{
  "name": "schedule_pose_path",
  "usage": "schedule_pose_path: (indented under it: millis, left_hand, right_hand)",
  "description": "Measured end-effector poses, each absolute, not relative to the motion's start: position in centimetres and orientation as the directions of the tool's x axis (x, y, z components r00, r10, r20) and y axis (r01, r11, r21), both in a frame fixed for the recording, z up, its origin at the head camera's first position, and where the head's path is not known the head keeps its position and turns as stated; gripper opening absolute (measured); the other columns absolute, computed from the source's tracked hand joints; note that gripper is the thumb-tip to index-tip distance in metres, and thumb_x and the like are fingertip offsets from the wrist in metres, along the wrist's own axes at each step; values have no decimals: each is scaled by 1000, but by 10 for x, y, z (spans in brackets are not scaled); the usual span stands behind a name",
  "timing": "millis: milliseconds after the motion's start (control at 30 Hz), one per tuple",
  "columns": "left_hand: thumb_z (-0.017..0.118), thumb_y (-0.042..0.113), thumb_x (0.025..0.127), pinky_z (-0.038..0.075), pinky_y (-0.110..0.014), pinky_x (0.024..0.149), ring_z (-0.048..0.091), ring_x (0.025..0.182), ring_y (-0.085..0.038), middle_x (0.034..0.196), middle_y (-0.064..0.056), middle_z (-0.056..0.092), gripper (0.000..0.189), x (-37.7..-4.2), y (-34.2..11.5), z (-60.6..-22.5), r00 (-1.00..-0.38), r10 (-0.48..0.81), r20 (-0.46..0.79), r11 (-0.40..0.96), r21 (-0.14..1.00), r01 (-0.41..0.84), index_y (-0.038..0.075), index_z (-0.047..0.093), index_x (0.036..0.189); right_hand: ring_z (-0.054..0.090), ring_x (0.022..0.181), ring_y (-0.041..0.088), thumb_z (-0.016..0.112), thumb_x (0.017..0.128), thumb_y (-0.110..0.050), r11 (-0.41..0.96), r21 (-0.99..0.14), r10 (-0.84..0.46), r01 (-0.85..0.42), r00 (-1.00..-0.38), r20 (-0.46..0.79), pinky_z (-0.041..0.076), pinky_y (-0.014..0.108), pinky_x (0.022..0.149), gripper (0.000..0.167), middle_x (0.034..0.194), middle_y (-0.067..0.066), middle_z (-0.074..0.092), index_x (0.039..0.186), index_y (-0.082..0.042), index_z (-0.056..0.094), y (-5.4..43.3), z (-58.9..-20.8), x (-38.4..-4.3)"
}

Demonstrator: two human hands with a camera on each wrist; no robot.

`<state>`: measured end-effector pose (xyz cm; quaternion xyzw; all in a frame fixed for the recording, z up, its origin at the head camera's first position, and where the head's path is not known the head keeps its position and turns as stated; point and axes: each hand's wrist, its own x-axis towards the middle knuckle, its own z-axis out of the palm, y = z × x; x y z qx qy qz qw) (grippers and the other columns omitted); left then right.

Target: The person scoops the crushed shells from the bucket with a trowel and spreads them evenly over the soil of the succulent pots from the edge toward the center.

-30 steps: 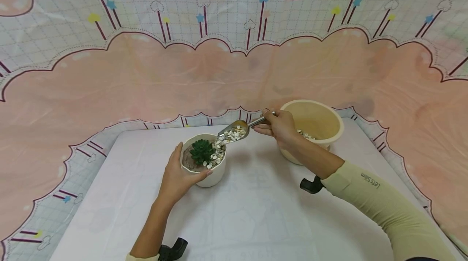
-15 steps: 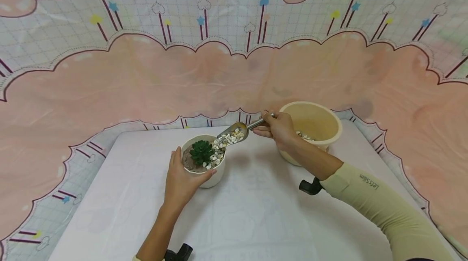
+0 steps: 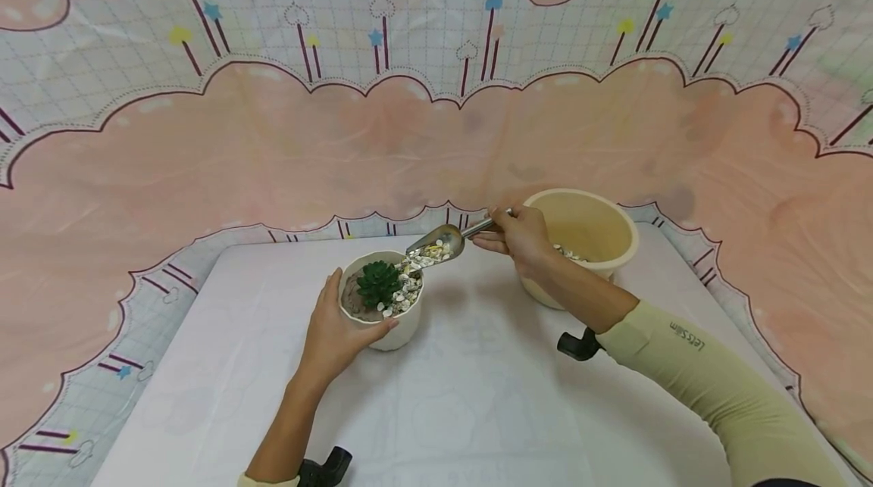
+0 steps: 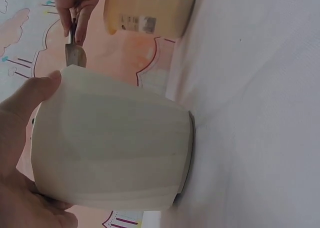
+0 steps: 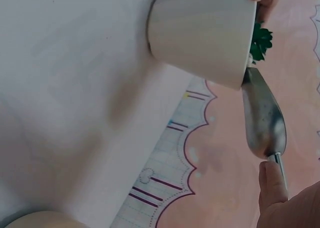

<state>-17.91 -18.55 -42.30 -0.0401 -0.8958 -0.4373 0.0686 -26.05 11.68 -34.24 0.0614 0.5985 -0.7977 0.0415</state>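
A white flower pot (image 3: 401,334) stands on the white table with a green succulent (image 3: 379,284) in grey-brown soil. White pebbles (image 3: 408,299) cover the soil on its right side. My left hand (image 3: 337,335) grips the pot, thumb at the near rim and fingers round the left side; the left wrist view shows the pot wall (image 4: 115,143) close up. In my right hand (image 3: 527,238) is the handle of a metal scoop (image 3: 452,235), its tip at the pot's right rim and its bowl sloping down leftward. Pale pebbles lie in the scoop. The right wrist view shows the scoop's underside (image 5: 265,120).
A cream bucket (image 3: 580,218) with some pebbles at its bottom stands at the back right, behind my right forearm. A patterned pink cloth (image 3: 436,154) hangs behind the table (image 3: 477,396). Black wrist mounts (image 3: 580,344) stick out below the forearms.
The scoop holds fewer pebbles than half a second ago, with more of its metal bowl showing. My left hand shifts slightly on the pot; the right hand stays nearly in place.
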Motion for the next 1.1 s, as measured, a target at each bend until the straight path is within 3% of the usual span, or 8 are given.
schedule_pose_path:
  millis: [267,533,900,1100]
  left_hand:
    - [95,44,76,24,-66,120,10,157,-47,170,-30,11,130,-171,-171,-421,-988,-81,133,597,800,59,-4,13,165]
    - [97,41,74,27,-66,119,13,157,-46,167,-30,21,127,-174,-169,-427,-972,-104,209,608,787,104,-7,21,163]
    - [98,41,72,25,-66,120,18,156,-47,166,-28,28,124,-181,-179,-430,-974,-50,220,592,792,149,-6,26,162]
    - [97,40,73,26,-65,120,19,155,-47,166,-30,25,125,-185,-182,-429,-979,-27,202,610,779,144,-7,23,163]
  right_hand:
    - [77,71,20,47,113,-9,-281,-950,10,140,-989,-148,62,32,77,31,86,15,73,129,17,48,116,-343,-260]
    - [78,71,21,48,113,-9,-296,-943,9,150,-987,-160,61,33,78,17,84,15,74,114,6,55,115,-345,-262]
    - [77,68,20,47,113,-6,-300,-945,26,126,-990,-141,62,31,74,18,81,13,73,118,9,54,115,-346,-265]
    - [77,68,20,47,113,-8,-296,-946,23,129,-990,-142,62,32,75,30,80,13,73,130,18,48,115,-345,-265]
